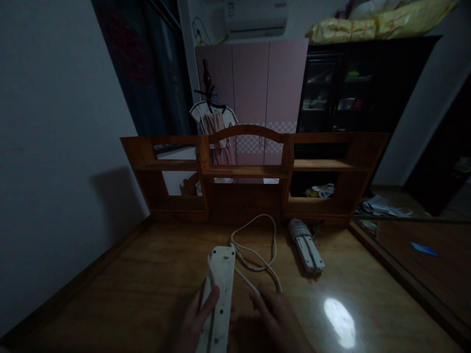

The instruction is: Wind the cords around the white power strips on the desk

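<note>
No legible lettering; on the air conditioner (256, 24), a label (231, 8) too small for reading.

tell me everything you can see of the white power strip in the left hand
The power strip is long, narrow and off-white, apparently plastic, scuffed, with small dark holes on the face shown; no sockets are visible. It points away from the person, seemingly raised above the wooden tabletop, its near end cut off by the picture's bottom edge. The left hand grips it, thumb on top.
</note>
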`<action>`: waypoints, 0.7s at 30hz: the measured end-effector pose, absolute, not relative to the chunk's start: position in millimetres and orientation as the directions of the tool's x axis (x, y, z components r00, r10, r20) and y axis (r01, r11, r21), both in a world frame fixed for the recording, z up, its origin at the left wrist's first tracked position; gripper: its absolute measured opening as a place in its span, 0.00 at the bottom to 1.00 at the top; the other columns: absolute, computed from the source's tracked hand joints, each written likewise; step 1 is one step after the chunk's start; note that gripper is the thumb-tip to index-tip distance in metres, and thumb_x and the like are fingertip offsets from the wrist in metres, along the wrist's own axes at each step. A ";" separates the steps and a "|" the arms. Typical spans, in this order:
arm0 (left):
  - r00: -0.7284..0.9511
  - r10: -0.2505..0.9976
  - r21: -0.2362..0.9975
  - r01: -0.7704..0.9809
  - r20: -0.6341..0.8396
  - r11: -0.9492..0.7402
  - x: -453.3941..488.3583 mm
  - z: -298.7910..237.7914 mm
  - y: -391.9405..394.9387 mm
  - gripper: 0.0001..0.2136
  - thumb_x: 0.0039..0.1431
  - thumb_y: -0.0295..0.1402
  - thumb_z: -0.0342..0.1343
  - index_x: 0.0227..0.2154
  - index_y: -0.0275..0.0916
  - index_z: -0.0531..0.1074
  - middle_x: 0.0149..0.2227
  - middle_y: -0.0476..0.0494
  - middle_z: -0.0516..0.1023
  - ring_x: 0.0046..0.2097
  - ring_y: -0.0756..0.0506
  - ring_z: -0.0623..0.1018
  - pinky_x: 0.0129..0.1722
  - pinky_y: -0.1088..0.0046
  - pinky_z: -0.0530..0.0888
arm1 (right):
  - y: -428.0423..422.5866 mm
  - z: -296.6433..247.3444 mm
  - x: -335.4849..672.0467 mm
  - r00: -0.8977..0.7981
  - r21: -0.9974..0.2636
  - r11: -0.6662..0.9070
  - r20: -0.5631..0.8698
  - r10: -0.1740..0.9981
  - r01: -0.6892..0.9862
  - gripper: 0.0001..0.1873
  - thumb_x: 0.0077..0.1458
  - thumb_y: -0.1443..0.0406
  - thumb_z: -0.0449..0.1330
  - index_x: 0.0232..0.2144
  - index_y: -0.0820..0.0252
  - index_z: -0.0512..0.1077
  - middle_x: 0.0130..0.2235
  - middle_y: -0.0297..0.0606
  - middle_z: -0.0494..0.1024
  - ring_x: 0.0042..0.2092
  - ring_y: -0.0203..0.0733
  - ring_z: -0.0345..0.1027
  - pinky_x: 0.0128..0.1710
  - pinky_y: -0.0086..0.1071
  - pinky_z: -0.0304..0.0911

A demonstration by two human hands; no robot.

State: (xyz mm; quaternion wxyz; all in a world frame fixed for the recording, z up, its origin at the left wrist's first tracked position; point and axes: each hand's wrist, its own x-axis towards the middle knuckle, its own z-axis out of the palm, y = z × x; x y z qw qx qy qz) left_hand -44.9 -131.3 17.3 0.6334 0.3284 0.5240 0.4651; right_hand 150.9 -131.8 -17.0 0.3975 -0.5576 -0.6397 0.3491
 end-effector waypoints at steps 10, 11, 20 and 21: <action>-0.251 0.948 0.976 0.036 -0.198 0.213 -50.9 9.5 -127.6 0.26 0.46 0.45 0.64 0.47 0.40 0.69 0.57 0.38 0.69 0.65 0.37 0.57 0.61 0.63 0.58 | -130.1 -10.9 160.0 -0.201 -0.620 0.369 0.324 0.924 0.692 0.15 0.63 0.60 0.50 0.26 0.59 0.68 0.24 0.37 0.74 0.26 0.38 0.67 0.25 0.29 0.50; -0.252 0.949 0.978 0.036 -0.191 0.206 -50.8 10.0 -127.9 0.25 0.46 0.45 0.63 0.46 0.40 0.69 0.56 0.39 0.70 0.65 0.37 0.57 0.60 0.63 0.59 | -130.8 -11.2 159.6 -0.217 -0.584 0.401 0.360 0.907 0.706 0.14 0.63 0.61 0.51 0.27 0.59 0.69 0.25 0.37 0.74 0.26 0.37 0.68 0.26 0.29 0.50; -0.239 0.971 0.966 0.250 0.004 0.057 -60.1 15.0 -118.7 0.19 0.52 0.47 0.57 0.42 0.39 0.69 0.44 0.41 0.77 0.55 0.36 0.70 0.55 0.64 0.64 | -147.5 -4.0 142.2 -0.496 -0.126 0.693 0.610 0.618 0.710 0.08 0.61 0.67 0.54 0.29 0.59 0.70 0.23 0.33 0.73 0.23 0.34 0.65 0.22 0.30 0.49; -0.234 0.972 0.959 0.275 0.002 0.064 -59.7 14.0 -119.1 0.19 0.52 0.47 0.57 0.42 0.39 0.69 0.45 0.40 0.76 0.57 0.36 0.69 0.56 0.63 0.63 | -148.7 2.0 141.1 -0.503 -0.115 0.701 0.617 0.605 0.703 0.08 0.61 0.67 0.55 0.29 0.59 0.70 0.22 0.33 0.73 0.22 0.34 0.64 0.21 0.30 0.49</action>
